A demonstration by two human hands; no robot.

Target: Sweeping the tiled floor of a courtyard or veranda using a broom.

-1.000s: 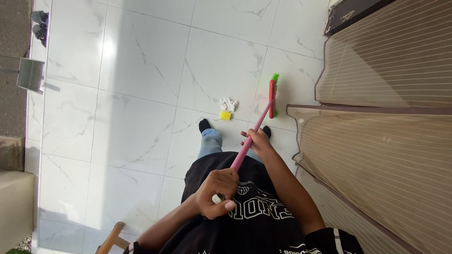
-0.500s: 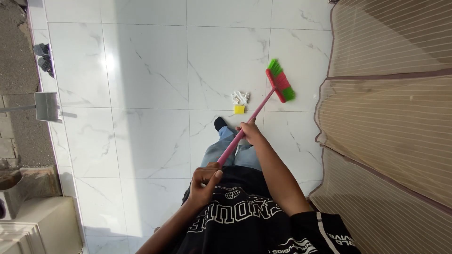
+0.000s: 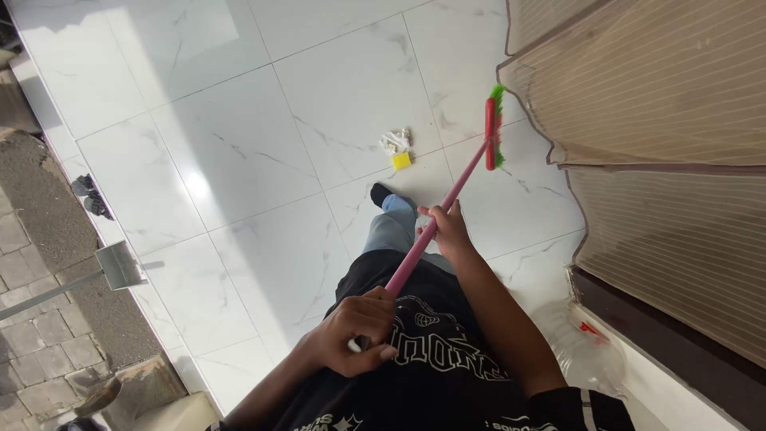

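- Broom point(image 3: 447, 203) head has swung right since a second ago, now near the curtain point(image 3: 654, 88), away from the yellow scrap point(image 3: 401, 160) on the floor point(image 3: 239, 160).
- Left hand point(image 3: 355, 331) fingers wrapped tight around the handle's top; right hand point(image 3: 447, 231) fingers closed midway down.

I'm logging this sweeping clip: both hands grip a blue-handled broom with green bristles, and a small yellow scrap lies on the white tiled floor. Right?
Not quite. The head view shows the broom's handle is pink, not blue. The rest holds: the left hand and right hand both grip it, the bristles are green, and the small yellow scrap lies on the white tiled floor.
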